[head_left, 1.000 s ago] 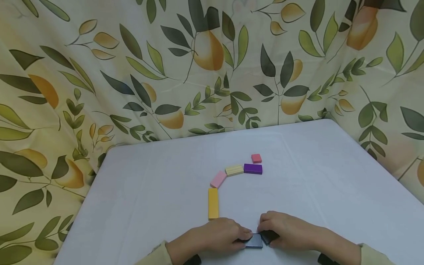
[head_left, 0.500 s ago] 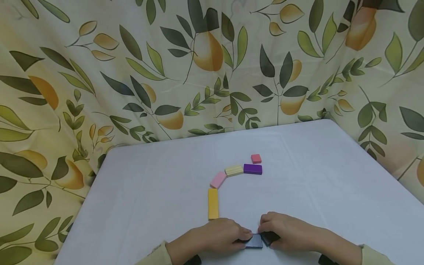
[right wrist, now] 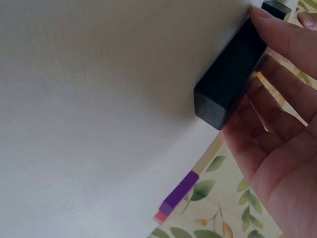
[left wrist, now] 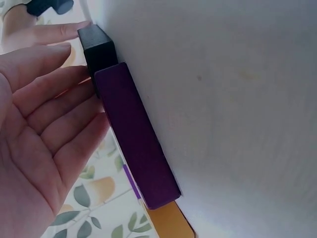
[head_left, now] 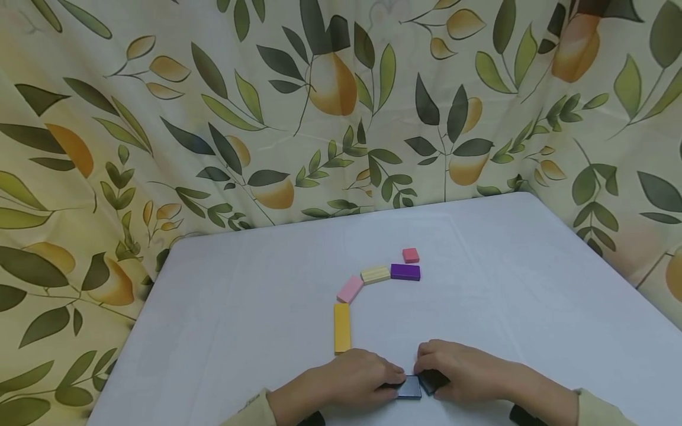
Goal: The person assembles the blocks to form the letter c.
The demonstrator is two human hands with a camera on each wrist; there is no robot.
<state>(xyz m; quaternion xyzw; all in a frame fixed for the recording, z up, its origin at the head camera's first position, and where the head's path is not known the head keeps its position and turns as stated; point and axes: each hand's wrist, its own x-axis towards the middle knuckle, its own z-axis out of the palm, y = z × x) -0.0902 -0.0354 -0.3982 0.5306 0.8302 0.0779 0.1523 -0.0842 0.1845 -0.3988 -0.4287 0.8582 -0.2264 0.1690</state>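
Dark block (head_left: 409, 387) flat between left hand (head_left: 351, 378), right hand (head_left: 462, 371), fingertips touching

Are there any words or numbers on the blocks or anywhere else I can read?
None: no word, number, label or sign shows in any view.
The blocks, such as the yellow block, the purple block and the black block, have plain faces.
The white table is unmarked.
The curtain bears only a leaf and pear pattern.

Seven blocks (head_left: 343, 327), two hands (head_left: 356, 378)
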